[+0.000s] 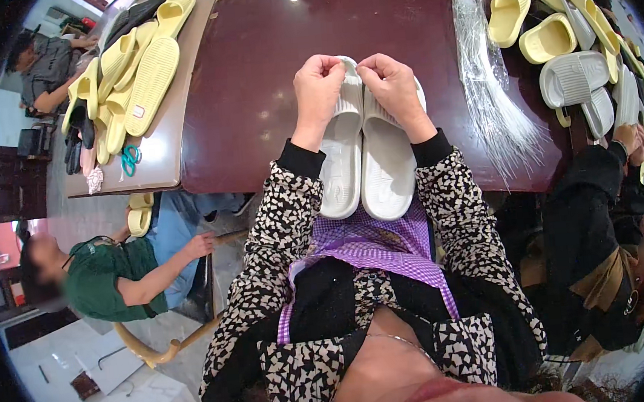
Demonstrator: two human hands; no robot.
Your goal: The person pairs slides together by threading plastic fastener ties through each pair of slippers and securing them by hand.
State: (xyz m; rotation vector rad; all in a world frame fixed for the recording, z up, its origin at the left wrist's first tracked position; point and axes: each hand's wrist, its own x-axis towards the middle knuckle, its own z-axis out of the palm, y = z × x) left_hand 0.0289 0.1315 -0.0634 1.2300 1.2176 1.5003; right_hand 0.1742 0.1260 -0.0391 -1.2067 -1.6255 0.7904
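Observation:
A pair of light grey slide slippers point(340, 158) lies side by side, toe ends away from me, reaching over the table's near edge above my lap. At the far end of the pair, my left hand point(319, 91) is closed in a pinch by the left slipper's toe end. Close beside it, my right hand point(395, 89) pinches over the right slipper's strap and toe end. Whatever sits between the fingertips is too small to make out. To the right of my hands, a bundle of thin clear plastic strips point(491, 89) lies in a clear bag, its loose ends fanned toward me.
Yellow slippers point(152, 86) are heaped on the left side table beside teal-handled scissors point(130, 160). More yellow slippers point(547, 38) and grey slippers point(574, 79) are piled at the right. A person in green point(113, 282) sits at left, another in black point(585, 233) at right.

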